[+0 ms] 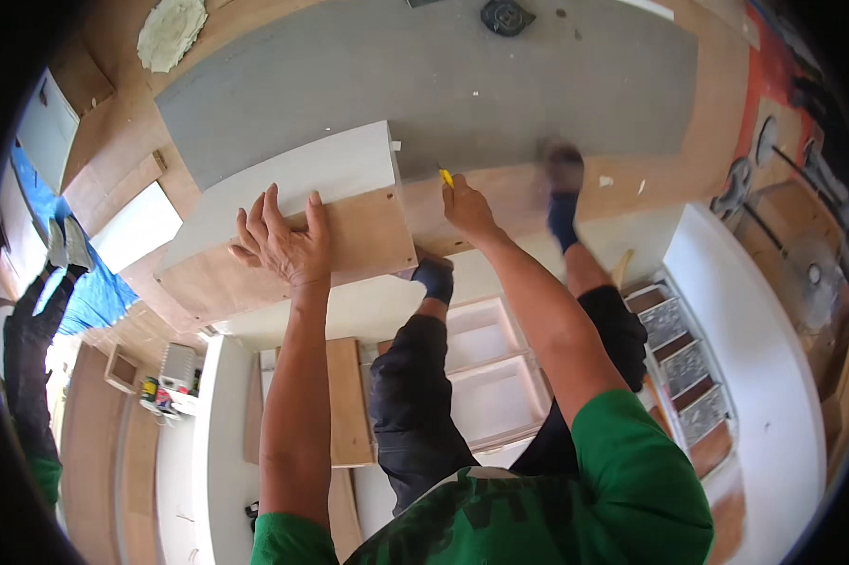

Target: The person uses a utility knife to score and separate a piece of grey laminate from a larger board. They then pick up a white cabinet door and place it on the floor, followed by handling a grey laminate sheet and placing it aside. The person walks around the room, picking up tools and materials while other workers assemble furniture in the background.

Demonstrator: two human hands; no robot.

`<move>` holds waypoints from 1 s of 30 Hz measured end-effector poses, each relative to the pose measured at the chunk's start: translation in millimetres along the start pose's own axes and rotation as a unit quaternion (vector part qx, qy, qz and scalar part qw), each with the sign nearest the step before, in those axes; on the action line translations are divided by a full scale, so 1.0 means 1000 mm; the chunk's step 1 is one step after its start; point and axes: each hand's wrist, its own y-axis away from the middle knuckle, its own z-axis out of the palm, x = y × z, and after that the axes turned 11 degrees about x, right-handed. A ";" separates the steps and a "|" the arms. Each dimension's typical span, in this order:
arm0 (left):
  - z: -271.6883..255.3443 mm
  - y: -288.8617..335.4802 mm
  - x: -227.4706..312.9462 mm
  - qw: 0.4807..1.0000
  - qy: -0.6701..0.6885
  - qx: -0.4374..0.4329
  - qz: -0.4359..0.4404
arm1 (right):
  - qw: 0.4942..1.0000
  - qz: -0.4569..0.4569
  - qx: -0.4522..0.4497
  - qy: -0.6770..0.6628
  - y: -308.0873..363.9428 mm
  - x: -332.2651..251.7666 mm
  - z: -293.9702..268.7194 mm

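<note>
At the far left edge of the view, another person's shoes [66, 247] show beside a blue tarp [99, 297]. Next, rightward: a loose white offcut [140, 229], apart from the work.

Left of centre: a brown board [363, 232] lies lengthwise in front of the person, small dark holes near its corners. Along its far side runs a white strip [302, 171]; cannot tell whether the two are joined or only laid together. Beyond both, a broad grey sheet [396, 85].

Left hand [288, 240]: fingers splayed, palm down on the board, apparently pressing; its grip is wide and has hold of nothing. The person's left foot [434, 278] is by the board's near right corner.

Right of the board's end: a yellow utility knife [446, 178], tip pointing away from the person, apart from the white strip. Right hand [469, 209]: grip closed around the knife handle. Further right, a black tape measure [507, 17] on the grey sheet's far part; nearer, the right foot [564, 179], blurred.

Step in hand, as judged: steadying the board with the knife at the ready; no cut seen under way. Next move probably calls for firm left pressure, blade brought to the intended line, fingers clear.
</note>
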 end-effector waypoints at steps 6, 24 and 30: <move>0.002 0.002 0.006 1.000 -0.022 0.009 0.013 | 0.985 -0.046 0.141 -0.091 -0.003 0.010 0.060; 0.009 -0.006 0.021 0.999 -0.013 0.009 -0.038 | 0.930 -0.191 0.272 -0.158 -0.099 0.007 0.109; 0.011 -0.003 0.017 0.999 -0.004 0.028 -0.022 | 0.925 -0.192 0.280 -0.172 -0.079 0.010 0.123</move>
